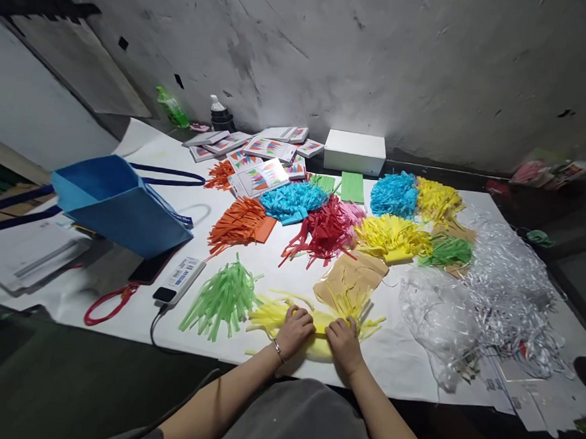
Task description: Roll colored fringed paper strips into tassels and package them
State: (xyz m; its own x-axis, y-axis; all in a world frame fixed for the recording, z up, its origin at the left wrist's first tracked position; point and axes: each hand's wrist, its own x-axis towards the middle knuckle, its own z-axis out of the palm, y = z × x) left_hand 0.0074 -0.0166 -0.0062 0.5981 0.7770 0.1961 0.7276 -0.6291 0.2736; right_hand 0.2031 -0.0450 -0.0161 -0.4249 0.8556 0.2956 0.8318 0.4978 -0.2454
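Both my hands rest on a bundle of yellow fringed paper strips (pixel 272 316) at the near edge of the white table (pixel 394 358). My left hand (pixel 295 330) has its fingers curled and pressing down on the yellow paper, a bracelet at the wrist. Close beside it, my right hand (pixel 344 342) presses the same yellow bundle with fingers curled. A light green fringed bundle (pixel 223 297) lies just left of my hands. A tan paper bundle (pixel 349 278) lies just beyond them.
Several fringed paper bundles cover the table's middle: orange (pixel 237 223), blue (pixel 292 201), red (pixel 322 233), yellow (pixel 392 237). A blue bag (pixel 118 202) stands at the left, a phone and power bank (pixel 179 280) near it. Clear plastic wrappers (pixel 497 291) pile at the right. A white box (pixel 355 152) sits by the wall.
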